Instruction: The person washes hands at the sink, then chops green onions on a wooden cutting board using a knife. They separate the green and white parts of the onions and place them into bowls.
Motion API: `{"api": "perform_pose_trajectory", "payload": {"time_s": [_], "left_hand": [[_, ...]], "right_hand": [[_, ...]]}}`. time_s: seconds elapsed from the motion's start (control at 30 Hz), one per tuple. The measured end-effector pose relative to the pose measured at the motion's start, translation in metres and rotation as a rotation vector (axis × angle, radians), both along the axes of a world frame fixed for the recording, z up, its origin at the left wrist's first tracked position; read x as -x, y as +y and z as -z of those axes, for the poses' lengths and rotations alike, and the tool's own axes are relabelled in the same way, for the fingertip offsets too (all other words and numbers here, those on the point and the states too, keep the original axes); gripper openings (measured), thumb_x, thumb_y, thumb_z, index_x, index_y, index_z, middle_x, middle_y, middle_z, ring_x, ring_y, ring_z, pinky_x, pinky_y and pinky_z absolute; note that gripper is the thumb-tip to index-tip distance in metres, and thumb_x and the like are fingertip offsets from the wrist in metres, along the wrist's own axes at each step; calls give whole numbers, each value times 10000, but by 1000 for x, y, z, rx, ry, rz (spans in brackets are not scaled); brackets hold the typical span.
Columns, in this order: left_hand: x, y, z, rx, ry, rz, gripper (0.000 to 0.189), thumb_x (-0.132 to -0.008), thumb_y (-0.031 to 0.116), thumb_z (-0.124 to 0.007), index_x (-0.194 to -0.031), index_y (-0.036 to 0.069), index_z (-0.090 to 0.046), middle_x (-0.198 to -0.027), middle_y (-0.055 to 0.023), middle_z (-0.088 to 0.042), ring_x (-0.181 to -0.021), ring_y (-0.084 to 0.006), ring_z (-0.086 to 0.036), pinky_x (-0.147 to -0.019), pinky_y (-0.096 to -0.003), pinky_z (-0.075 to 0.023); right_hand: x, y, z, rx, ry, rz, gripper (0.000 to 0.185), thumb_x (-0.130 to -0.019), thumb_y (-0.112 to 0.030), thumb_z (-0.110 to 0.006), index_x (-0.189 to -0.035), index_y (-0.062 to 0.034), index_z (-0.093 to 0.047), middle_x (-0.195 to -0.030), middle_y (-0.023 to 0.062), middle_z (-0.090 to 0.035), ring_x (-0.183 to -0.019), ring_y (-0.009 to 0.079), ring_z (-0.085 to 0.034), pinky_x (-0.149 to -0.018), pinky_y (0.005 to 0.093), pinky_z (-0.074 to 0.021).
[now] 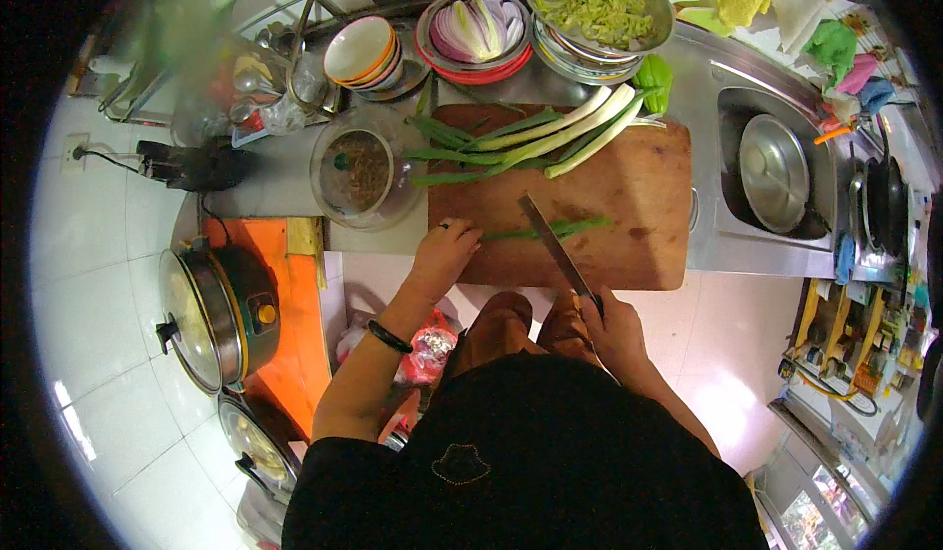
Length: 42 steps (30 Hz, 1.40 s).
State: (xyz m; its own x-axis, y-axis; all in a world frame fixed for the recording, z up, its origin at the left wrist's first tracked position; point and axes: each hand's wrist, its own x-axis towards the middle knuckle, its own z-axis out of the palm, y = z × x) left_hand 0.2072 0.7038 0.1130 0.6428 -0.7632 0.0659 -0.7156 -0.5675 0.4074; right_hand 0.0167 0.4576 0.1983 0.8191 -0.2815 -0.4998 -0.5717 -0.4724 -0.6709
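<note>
A kitchen knife (554,244) is in my right hand (615,325), which grips its handle near the front edge of a wooden cutting board (648,218). The blade slants away to the left and lies across a strip of green onion leaf (586,226). At the board's left edge, my left hand (446,252) holds the leaf's left end under its fingertips. Several long green onions (560,134) with white stalks rest across the back of the board. Just left of it stands a clear bowl (322,171) with brown shredded food inside.
Behind the board are stacked bowls (357,49), a metal bowl of cut purple-and-white vegetable (471,31) and a steel bowl of green slices (593,8). A green pepper (653,82) lies beside them. Right is a sink (729,137) holding a metal basin (773,171); left, an electric pot (250,314).
</note>
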Motion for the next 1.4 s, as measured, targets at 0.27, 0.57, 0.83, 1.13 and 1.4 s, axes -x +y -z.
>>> {"api": "perform_pose_trajectory", "payload": {"time_s": [0.27, 0.57, 0.83, 1.13, 1.4], "left_hand": [[-8, 10, -9, -43, -8, 143, 318, -735, 26, -619, -1053, 52, -621, -1077, -104, -579, -998, -308, -584, -809, -403, -526], [13, 7, -5, -107, -16, 98, 190, -737, 71, -645, -925, 83, -673, -946, -86, -612, -878, -297, -623, -754, -406, -530], [27, 18, 0, -89, 19, 71, 214, -774, 88, -685, -987, 95, -690, -952, -92, -641, -880, -316, -622, -757, -429, -513], [47, -15, -26, 321, 192, -173, 183, -816, 60, -690, -990, 61, -635, -930, -118, -657, -838, -341, -619, -714, -428, -506], [26, -123, -15, 215, 120, -18, 141, -808, 109, -704, -926, 82, -630, -972, -117, -625, -864, -340, -601, -719, -436, -490]], "right_hand": [[4, 33, 2, 137, 72, 68, 352, -965, -350, -549, -1005, -2, -582, -764, 263, -649, -731, 460, -629, -636, 530, -479], [-15, 37, 16, 331, 159, 17, 350, -937, -361, -563, -1002, -22, -510, -808, 233, -669, -781, 433, -649, -693, 527, -508], [-36, 46, 27, 395, -7, -12, 336, -965, -340, -548, -979, -4, -539, -745, 226, -663, -707, 400, -659, -637, 496, -527], [-5, 10, 20, 235, -329, 226, 269, -963, -274, -566, -1031, -15, -583, -692, 212, -638, -633, 374, -640, -563, 456, -478], [53, -40, 8, 51, -263, 636, 323, -993, -286, -537, -1059, 22, -609, -598, 143, -547, -524, 204, -558, -524, 372, -450]]}}
